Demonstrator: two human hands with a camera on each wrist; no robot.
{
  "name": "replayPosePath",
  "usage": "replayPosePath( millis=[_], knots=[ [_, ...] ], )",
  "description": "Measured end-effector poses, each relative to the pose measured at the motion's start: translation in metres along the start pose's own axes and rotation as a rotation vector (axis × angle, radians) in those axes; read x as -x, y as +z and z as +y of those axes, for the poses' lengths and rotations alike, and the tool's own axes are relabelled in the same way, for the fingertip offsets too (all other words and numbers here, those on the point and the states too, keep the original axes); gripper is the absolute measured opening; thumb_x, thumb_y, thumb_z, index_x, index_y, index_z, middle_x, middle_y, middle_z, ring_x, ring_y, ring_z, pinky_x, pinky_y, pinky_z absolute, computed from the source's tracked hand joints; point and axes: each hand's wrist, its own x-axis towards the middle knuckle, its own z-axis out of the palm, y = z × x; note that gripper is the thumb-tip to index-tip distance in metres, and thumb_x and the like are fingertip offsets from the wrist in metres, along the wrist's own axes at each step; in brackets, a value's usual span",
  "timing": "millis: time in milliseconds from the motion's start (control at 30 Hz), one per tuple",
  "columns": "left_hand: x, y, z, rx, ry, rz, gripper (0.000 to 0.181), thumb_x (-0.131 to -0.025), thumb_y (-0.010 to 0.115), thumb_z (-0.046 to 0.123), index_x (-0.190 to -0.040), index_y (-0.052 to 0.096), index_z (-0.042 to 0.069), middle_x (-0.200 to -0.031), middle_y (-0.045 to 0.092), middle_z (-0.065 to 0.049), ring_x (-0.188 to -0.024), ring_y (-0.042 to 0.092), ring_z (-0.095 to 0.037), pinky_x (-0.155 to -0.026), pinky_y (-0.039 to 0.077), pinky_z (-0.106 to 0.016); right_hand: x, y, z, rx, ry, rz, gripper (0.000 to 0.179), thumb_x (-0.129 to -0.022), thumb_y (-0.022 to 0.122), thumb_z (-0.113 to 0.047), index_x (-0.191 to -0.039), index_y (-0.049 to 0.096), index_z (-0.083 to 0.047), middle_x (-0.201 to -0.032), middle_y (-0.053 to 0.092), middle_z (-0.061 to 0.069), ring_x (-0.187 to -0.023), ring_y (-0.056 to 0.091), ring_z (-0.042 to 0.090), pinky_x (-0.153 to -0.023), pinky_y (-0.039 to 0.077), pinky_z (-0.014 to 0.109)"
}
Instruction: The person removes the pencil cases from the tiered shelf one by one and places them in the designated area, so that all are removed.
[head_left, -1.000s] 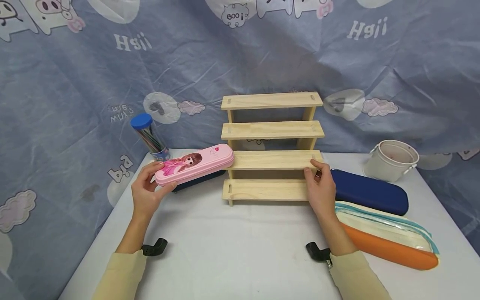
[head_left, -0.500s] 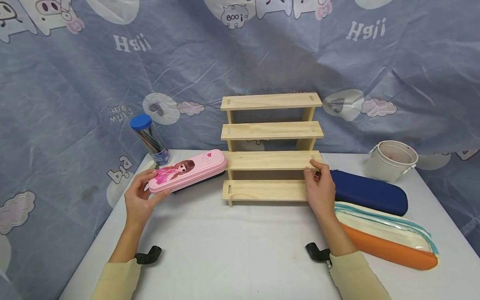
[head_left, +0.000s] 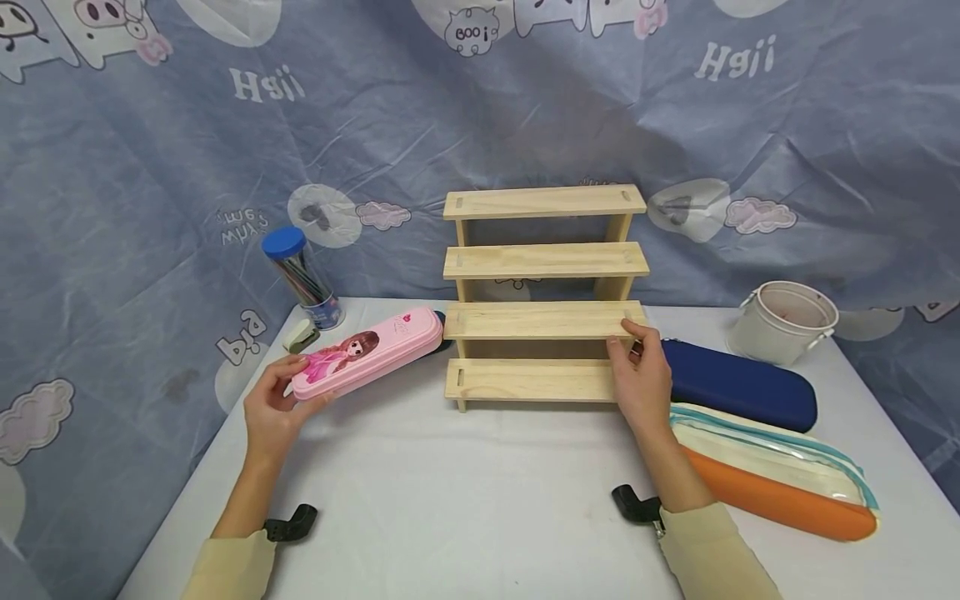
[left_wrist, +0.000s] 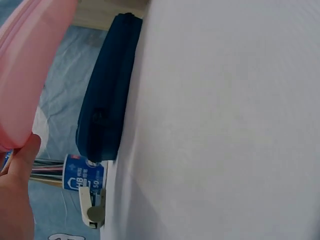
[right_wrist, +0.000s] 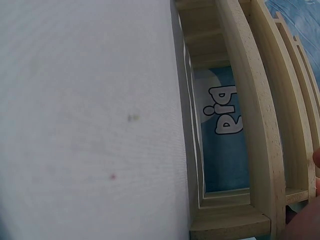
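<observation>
My left hand (head_left: 277,408) grips the near left end of a pink pencil case (head_left: 367,352) with a doll picture on its lid. In the left wrist view the pink case is held above the table, apart from a dark blue case (left_wrist: 109,90) that lies behind it. My right hand (head_left: 642,375) holds the right end of the second-lowest board of a wooden four-step shelf (head_left: 543,320), with thumb in front and fingers on the board. The right wrist view shows the shelf's boards (right_wrist: 255,115) close up and only a bit of that hand.
A clear tub of pencils with a blue lid (head_left: 283,242) and a small stapler-like item (head_left: 302,336) stand at left. On the right lie a navy case (head_left: 738,383), an orange and cream pouch (head_left: 780,492) and a white bucket (head_left: 783,321). A patterned cloth hangs behind.
My left hand has drawn the pink pencil case left and towards me, away from the shelf, uncovering the small item by the tub. My right hand stays on the shelf.
</observation>
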Motion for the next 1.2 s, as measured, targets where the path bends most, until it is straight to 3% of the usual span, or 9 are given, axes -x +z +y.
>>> replayPosePath(
  millis=[200,467,633,933,1133,1200],
  knots=[
    [0.004,-0.007,-0.005,-0.053,-0.049,-0.027,0.055,-0.062,0.077,-0.024,-0.111,0.053,-0.02,-0.123,0.047,-0.035,-0.111,0.055,-0.025,-0.086,0.049,-0.023,0.0,0.0,0.001,0.001,-0.004,0.001,0.05,-0.093,0.055,-0.051,-0.135,0.051,-0.025,-0.131,0.054,0.006,-0.114,0.053,0.024,-0.096,0.041,0.046],
    [0.011,-0.014,-0.01,-0.129,-0.131,-0.059,0.054,-0.064,0.082,-0.015,-0.112,0.057,-0.013,-0.123,0.053,-0.023,-0.109,0.056,-0.023,-0.084,0.05,-0.021,0.0,0.0,0.002,0.004,-0.011,0.005,0.05,-0.093,0.055,-0.05,-0.135,0.051,-0.025,-0.13,0.054,0.007,-0.114,0.053,0.025,-0.096,0.041,0.046],
    [0.011,-0.016,-0.013,-0.209,-0.144,-0.116,0.052,-0.067,0.083,-0.011,-0.113,0.059,-0.009,-0.126,0.053,-0.024,-0.11,0.055,-0.021,-0.085,0.048,-0.018,-0.001,0.001,0.002,0.008,-0.008,0.007,0.05,-0.093,0.056,-0.05,-0.135,0.051,-0.025,-0.131,0.054,0.007,-0.114,0.053,0.024,-0.096,0.041,0.045],
    [0.013,-0.013,0.001,-0.273,-0.214,-0.158,0.05,-0.067,0.085,-0.006,-0.11,0.059,-0.01,-0.126,0.055,-0.025,-0.11,0.055,-0.026,-0.087,0.049,-0.02,-0.002,0.001,0.001,0.019,-0.027,0.014,0.049,-0.094,0.056,-0.047,-0.135,0.051,-0.022,-0.133,0.054,0.006,-0.113,0.054,0.025,-0.095,0.042,0.045],
    [0.014,-0.018,-0.019,-0.317,-0.21,-0.19,0.053,-0.066,0.087,-0.001,-0.112,0.061,-0.005,-0.127,0.056,-0.019,-0.112,0.054,-0.022,-0.087,0.047,-0.018,-0.002,0.002,0.002,0.027,-0.031,0.014,0.049,-0.094,0.056,-0.048,-0.135,0.051,-0.022,-0.134,0.053,0.005,-0.114,0.053,0.026,-0.096,0.042,0.046],
    [0.015,-0.021,-0.028,-0.379,-0.217,-0.206,0.054,-0.067,0.089,0.007,-0.112,0.062,0.0,-0.127,0.057,-0.014,-0.113,0.053,-0.021,-0.088,0.046,-0.016,-0.002,0.002,0.002,0.027,-0.032,0.013,0.049,-0.094,0.056,-0.048,-0.135,0.051,-0.022,-0.134,0.053,0.006,-0.114,0.053,0.026,-0.096,0.042,0.046]
  ],
)
